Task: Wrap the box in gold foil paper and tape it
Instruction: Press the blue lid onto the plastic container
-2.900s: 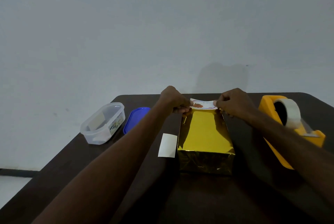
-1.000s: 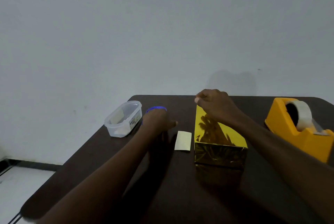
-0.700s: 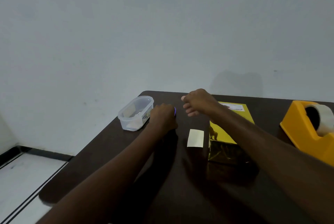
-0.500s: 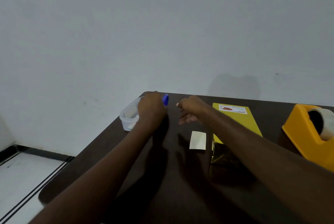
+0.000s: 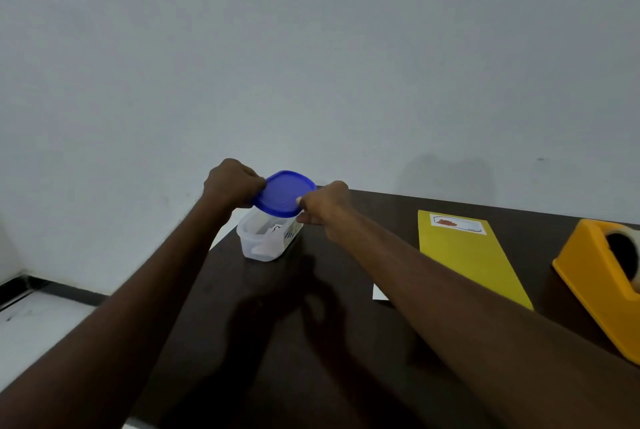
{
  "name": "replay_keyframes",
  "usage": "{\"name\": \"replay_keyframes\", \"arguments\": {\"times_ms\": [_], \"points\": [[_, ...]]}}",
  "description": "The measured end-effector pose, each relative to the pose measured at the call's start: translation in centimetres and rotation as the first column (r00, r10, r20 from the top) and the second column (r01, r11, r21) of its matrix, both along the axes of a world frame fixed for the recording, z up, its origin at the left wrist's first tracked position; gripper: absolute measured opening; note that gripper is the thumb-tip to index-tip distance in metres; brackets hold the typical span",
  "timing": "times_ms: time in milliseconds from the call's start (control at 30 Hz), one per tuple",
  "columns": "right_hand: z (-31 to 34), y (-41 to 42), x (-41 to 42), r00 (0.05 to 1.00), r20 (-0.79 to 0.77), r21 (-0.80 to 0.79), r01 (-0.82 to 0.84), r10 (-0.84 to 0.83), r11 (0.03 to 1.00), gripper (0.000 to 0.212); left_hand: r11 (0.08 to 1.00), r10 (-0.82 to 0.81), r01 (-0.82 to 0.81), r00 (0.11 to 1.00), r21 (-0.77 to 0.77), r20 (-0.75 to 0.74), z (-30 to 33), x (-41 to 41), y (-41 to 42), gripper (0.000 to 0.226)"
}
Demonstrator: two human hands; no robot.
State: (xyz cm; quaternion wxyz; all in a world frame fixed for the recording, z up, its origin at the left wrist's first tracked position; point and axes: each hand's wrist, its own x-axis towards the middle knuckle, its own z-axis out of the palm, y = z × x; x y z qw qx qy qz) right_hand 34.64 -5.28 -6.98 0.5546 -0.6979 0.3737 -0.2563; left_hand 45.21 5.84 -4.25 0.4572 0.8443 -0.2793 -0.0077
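Both hands have been brought away from the wrapped box to the far left, and the blue lid (image 5: pixel 284 194) has been lifted. Left hand (image 5: pixel 232 183) is clamped on the lid's left edge, right hand (image 5: pixel 323 203) pinched on its right edge, the lid held tilted just above the clear tub (image 5: pixel 266 238). One gold box (image 5: pixel 464 255) is left on the counter (image 5: pixel 277 342) to the right, long axis running near to far, nearer the right arm. One orange tape dispenser (image 5: pixel 602 286) is seen beyond it, one white slip (image 5: pixel 379 293) beside it.

The lid (image 5: pixel 284 194) I hold is blue over a clear tub (image 5: pixel 263 241). My box (image 5: pixel 465 257) shines gold with a white label (image 5: pixel 458 223); the tape dispenser (image 5: pixel 602 286) is orange, the surface (image 5: pixel 277 342) dark brown.
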Motion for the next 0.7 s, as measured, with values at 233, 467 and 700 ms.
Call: {"name": "replay_keyframes", "arguments": {"times_ms": [233, 467, 700], "points": [[-1.7, 1.2, 1.6, 0.991, -0.131, -0.129, 0.009, -0.026, 0.992, 0.042, 0.994, -0.021, 0.020, 1.000, 0.106, 0.014, -2.7, 1.8, 1.7, 0.018], [-2.3, 1.5, 2.2, 0.987, -0.158, -0.157, 0.001, -0.026, 0.988, 0.032, 0.999, -0.020, 0.023, 0.997, 0.042, -0.071, -3.7, 2.6, 2.0, 0.020], [-2.4, 1.6, 2.8, 0.996, -0.085, 0.002, -0.015, 0.015, 1.000, 0.039, 1.000, -0.011, 0.014, 0.984, 0.015, -0.175, -4.6, 3.7, 2.1, 0.021]]}}
